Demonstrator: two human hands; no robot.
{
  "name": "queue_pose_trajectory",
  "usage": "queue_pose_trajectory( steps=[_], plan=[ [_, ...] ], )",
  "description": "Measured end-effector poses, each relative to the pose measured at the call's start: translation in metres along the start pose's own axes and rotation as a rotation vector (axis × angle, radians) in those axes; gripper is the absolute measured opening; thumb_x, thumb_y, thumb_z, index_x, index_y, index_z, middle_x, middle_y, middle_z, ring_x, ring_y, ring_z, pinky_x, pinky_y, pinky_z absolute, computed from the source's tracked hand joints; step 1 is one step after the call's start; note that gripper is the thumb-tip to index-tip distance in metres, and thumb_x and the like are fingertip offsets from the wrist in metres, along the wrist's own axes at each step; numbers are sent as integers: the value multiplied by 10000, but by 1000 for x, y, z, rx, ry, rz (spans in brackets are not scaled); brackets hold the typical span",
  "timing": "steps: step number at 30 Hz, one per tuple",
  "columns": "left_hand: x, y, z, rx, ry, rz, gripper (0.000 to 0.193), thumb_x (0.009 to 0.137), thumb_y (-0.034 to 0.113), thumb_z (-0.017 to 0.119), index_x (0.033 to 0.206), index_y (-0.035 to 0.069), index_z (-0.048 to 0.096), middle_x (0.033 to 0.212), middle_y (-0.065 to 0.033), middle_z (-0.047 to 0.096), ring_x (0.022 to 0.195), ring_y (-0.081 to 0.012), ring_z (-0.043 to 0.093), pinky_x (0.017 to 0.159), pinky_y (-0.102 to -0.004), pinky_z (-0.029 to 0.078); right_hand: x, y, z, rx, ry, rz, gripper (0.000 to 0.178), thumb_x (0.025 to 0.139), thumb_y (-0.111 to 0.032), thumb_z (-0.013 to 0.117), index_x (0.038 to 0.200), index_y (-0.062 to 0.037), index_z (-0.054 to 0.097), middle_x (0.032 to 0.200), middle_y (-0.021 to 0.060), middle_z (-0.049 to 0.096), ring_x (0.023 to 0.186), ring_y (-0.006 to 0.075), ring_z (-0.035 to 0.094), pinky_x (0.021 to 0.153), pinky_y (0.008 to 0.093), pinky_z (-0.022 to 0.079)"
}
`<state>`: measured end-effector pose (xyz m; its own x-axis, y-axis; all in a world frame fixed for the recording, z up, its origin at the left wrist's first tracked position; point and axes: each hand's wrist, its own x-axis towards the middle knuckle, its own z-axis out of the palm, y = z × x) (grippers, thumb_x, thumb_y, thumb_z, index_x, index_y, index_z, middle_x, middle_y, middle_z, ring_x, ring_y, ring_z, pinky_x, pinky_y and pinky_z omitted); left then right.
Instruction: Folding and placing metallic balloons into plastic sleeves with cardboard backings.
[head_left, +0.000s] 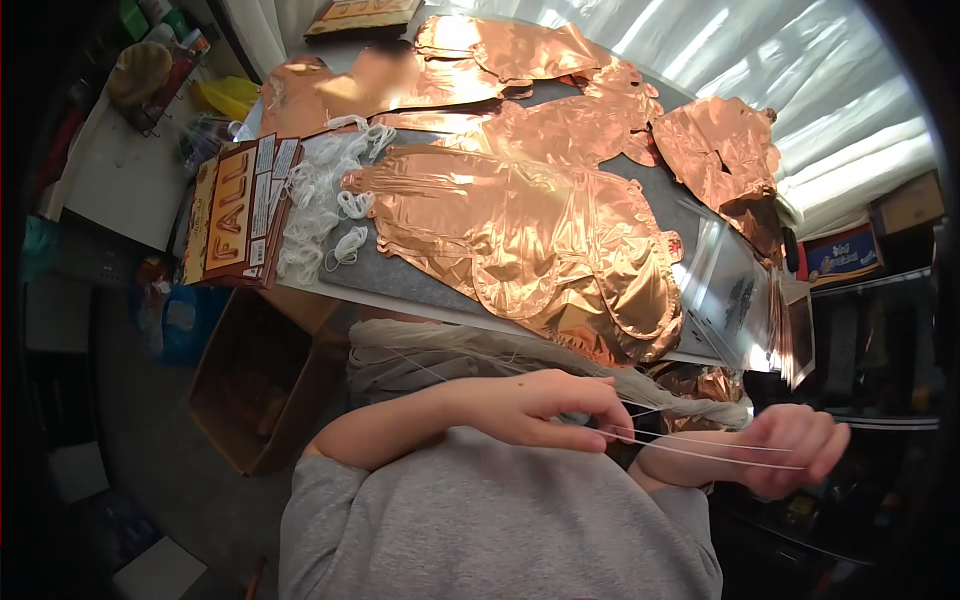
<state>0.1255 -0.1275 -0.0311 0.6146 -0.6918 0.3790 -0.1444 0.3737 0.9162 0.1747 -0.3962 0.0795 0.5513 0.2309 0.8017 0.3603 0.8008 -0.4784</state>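
You held the string taut in front of the counter, left fingers pinched and right fingers curled upon it. Uneven tension could have let it slacken and tangle with the skein.

Gray table beyond grip: copper foil pieces ahead of left hand; white cord coils, printed packs farther left; clear sleeves ahead of right hand.
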Motion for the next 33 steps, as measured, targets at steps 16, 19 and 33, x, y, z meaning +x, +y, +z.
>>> queue_pose_trajectory(
  steps=[16, 19, 33],
  plan=[
    [-26, 123, -30, 1349, 615, 305, 48, 892, 169, 769, 848, 181, 752, 1070, -15, 768, 1311, -283, 656, 1275, -520, 309, -26, -1, -56, -1104, 294, 50, 648, 1011, -274, 730, 1496, 82, 493, 1496, 200, 570, 1375, 251, 536, 1159, 394, 398],
    [14, 109, -5, 1398, 432, 364, 160, 872, 271, 778, 1024, 229, 752, 1280, -5, 732, 1340, -303, 627, 1246, -556, 356, -25, 72, 37, -521, -57, 459, 979, 908, -349, 848, 1608, 66, 305, 1622, 203, 421, 1508, 308, 419, 1233, 465, 350],
    [-147, 132, -9, 1335, 1291, -385, 300, 965, -17, 603, 1244, -26, 712, 1437, -233, 622, 1397, -352, 550, 1177, -466, 415, -15, 94, 10, -804, -252, 810, 77, 1021, -3, 607, 996, -8, 679, 906, 59, 613, 808, 152, 596, 722, 277, 480]
  ],
)
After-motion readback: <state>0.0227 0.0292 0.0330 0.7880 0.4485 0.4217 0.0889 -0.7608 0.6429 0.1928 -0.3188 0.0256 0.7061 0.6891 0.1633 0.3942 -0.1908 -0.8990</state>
